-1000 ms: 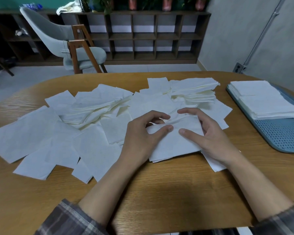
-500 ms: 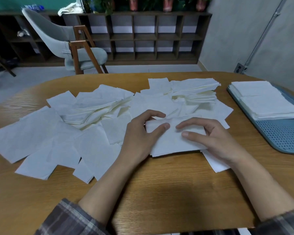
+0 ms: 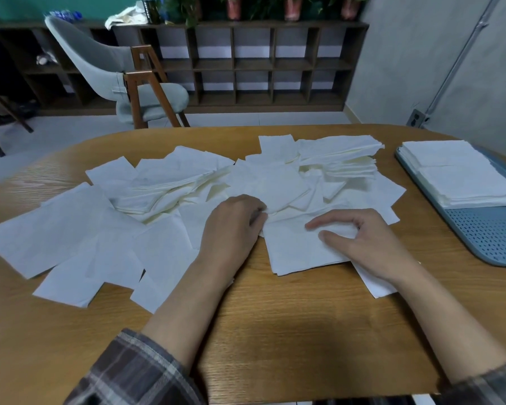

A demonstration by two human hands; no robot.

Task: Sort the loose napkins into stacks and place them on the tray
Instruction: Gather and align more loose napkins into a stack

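I see the tabletop strewn with loose napkins, and finished stacks on the tray at right. The sheets look light, limp and slippery, so I would pinch the small stack by its edges. Of the hands, the right hand rests on it with relaxed fingers. The left hand curls at its corner, fingertips hidden, so I cannot tell its grip.

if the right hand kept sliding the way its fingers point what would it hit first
Probably the left hand: the right hand points leftward across the napkin stack, toward the other's curled fingers.
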